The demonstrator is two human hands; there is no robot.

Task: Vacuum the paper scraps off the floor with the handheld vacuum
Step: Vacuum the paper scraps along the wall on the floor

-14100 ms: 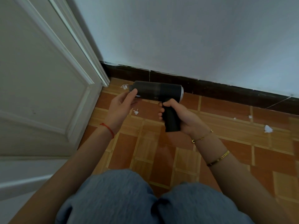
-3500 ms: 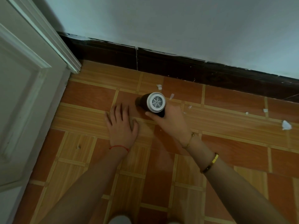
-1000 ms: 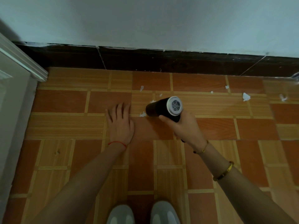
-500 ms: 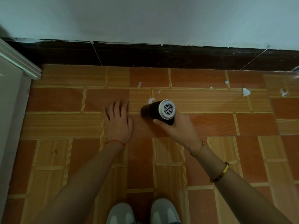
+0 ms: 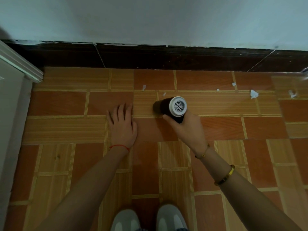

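My right hand (image 5: 186,129) grips the handle of the black handheld vacuum (image 5: 164,108), whose white grilled rear end (image 5: 178,106) faces me and whose nozzle points down-left at the floor. My left hand (image 5: 122,125) rests flat on the tiles just left of the nozzle, fingers straight. White paper scraps lie beyond the vacuum: one small scrap (image 5: 164,94) close behind it, another (image 5: 144,87) farther left, and bigger ones (image 5: 253,94) to the right.
A dark skirting board (image 5: 166,57) and pale wall close off the far side. A white door frame (image 5: 21,67) stands at the left. My two grey shoes (image 5: 148,220) are at the bottom. More scraps (image 5: 292,93) lie at the far right.
The vacuum has shifted a little to the right along the tile row, and the scrap that lay at its nozzle is no longer visible. My left hand stays flat on the floor.
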